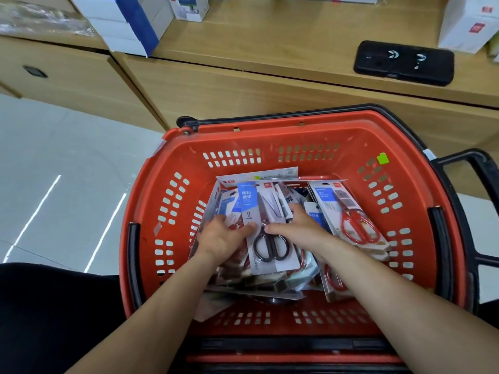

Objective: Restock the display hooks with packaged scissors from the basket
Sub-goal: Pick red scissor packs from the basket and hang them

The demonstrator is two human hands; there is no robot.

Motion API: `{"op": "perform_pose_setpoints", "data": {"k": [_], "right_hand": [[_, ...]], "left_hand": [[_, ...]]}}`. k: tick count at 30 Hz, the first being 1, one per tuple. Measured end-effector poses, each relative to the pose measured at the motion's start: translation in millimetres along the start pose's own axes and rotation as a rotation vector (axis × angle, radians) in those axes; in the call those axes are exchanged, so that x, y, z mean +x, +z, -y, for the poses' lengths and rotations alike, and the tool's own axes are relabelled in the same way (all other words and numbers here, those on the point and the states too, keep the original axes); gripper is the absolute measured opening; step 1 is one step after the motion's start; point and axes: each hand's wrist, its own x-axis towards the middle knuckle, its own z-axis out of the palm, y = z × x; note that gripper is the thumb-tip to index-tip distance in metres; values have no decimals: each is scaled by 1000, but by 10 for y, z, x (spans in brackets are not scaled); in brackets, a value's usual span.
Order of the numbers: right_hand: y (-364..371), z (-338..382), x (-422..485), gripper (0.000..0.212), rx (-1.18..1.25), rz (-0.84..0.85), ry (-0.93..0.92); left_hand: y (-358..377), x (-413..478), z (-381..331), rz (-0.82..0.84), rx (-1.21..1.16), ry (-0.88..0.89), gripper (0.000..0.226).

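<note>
Red plastic basket (pixel 351 136) is holding a pile of packaged scissors. The right hand (pixel 295 228) is pinching the black-handled pack (pixel 272 252) at the pile's centre, thumb on top. The left hand (pixel 222 237), at nine o'clock of it, is curling there, thumb touching its edge; I cannot tell whether it grips.

Both the left hand (pixel 219 240) and the right hand (pixel 296 227) are bare, and the forearms (pixel 405 300) behind them are uncovered as far as the lower edge of the view. The wrists are slim and the fingers fairly short. At the lower left a broad mass of plain, matt black cloth (pixel 48 314) fills the corner, probably a trouser leg over a knee. It is too dark to make out seams or folds. A smaller dark patch (pixel 489 306) shows at the right edge.
</note>
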Motion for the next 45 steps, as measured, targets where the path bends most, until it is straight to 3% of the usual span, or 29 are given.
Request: {"op": "perform_pose_setpoints", "data": {"k": [2, 5, 6, 8, 9, 15, 18, 21, 25, 27, 31, 34, 38, 41, 45], "right_hand": [[7, 4, -18, 100, 13, -3, -5], [32, 5, -28, 109, 29, -6, -13], [30, 6, -26, 111, 27, -2, -4], [31, 5, -25, 106, 31, 1, -7], [31, 5, -29, 105, 38, -1, -12], [37, -1, -71, 117, 70, -1, -9], [18, -9, -112, 108, 104, 2, -8], [-25, -1, -163, 77, 171, 3, -20], [-61, 30, -265, 75, 188, -8, -50], [-92, 55, -355, 74, 202, -32, -82], [-228, 124, -625, 66, 249, -76, -175], [-387, 206, -875, 66, 323, -112, -248], [-582, 322, -1218, 68, 466, -120, -324], [-640, 252, -1453, 68, 535, -172, -357], [-684, 92, -1509, 57, 529, -284, -363]], "left_hand": [[20, 49, 33, 27, -71, -11, 64], [43, 169, 112, 15, -75, -64, 101], [33, 154, 96, 54, -92, -77, 92], [7, 113, 77, 131, -130, -89, 47], [17, 145, 95, 143, -134, -80, 37], [12, 107, 102, 192, -238, -37, 30], [15, 44, 104, 226, -265, -39, 45], [36, 46, 105, 247, -285, -57, 71], [11, -85, 32, 218, -324, -20, 44], [-5, -128, 34, 185, -375, 41, 42], [-120, -322, -102, 192, -472, 137, 102], [-260, -558, -252, 223, -517, 262, 75], [-502, -851, -415, 260, -653, 349, 60], [-504, -943, -487, 348, -696, 351, 71], [-298, -966, -539, 383, -582, 382, 84]]}}
